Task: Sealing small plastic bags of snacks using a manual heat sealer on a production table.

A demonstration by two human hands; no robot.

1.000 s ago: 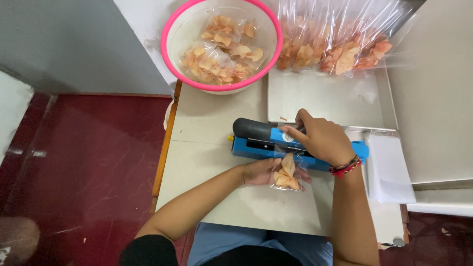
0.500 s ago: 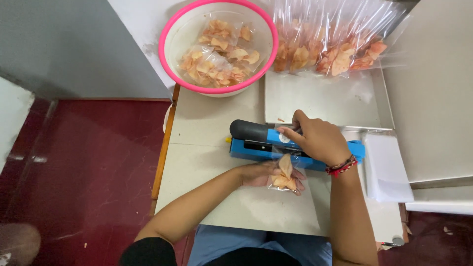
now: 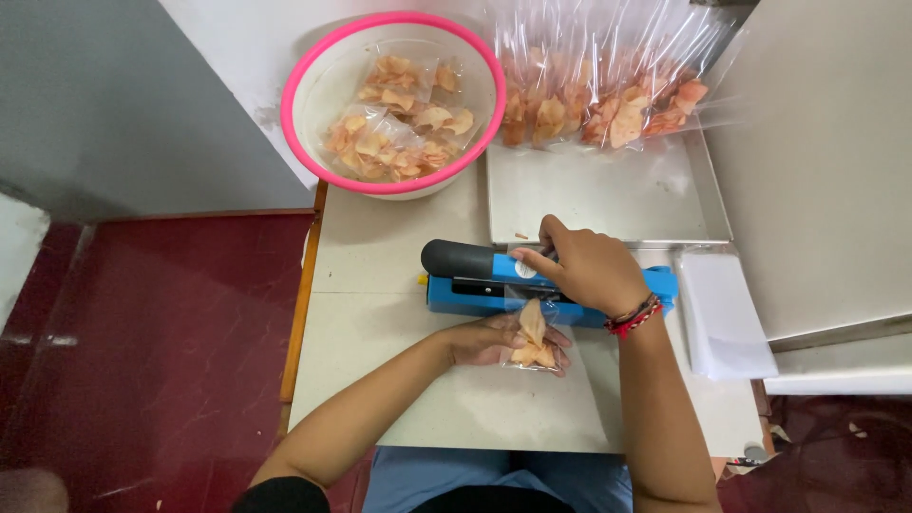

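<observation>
Small clear bag of orange chips (image 3: 534, 334): lying on the pale table (image 3: 380, 323), mouth fed under the bar of the blue heat sealer (image 3: 475, 280). Judged light, thin-skinned and slippery, contents brittle; best taken by the lower corners or flanks of the film, clear of the seal line, without squeezing. Left hand (image 3: 494, 340): cupped loosely under and beside the bag, fingers closed on its film, steadying it. Right hand (image 3: 584, 271): palm down on the sealer arm, fingers curled over it, pressing; red bead bracelet (image 3: 635, 315) at the wrist. Stack of empty clear bags (image 3: 724, 318) to the right, just beside the sealer. Further back, steel tray (image 3: 598, 195), mostly bare, with a row of filled, upright chip bags (image 3: 608, 104) along its far edge. Pink-rimmed white bowl (image 3: 313, 71) at far left, holding several more filled chip bags; sealed or not, cannot tell.
</observation>
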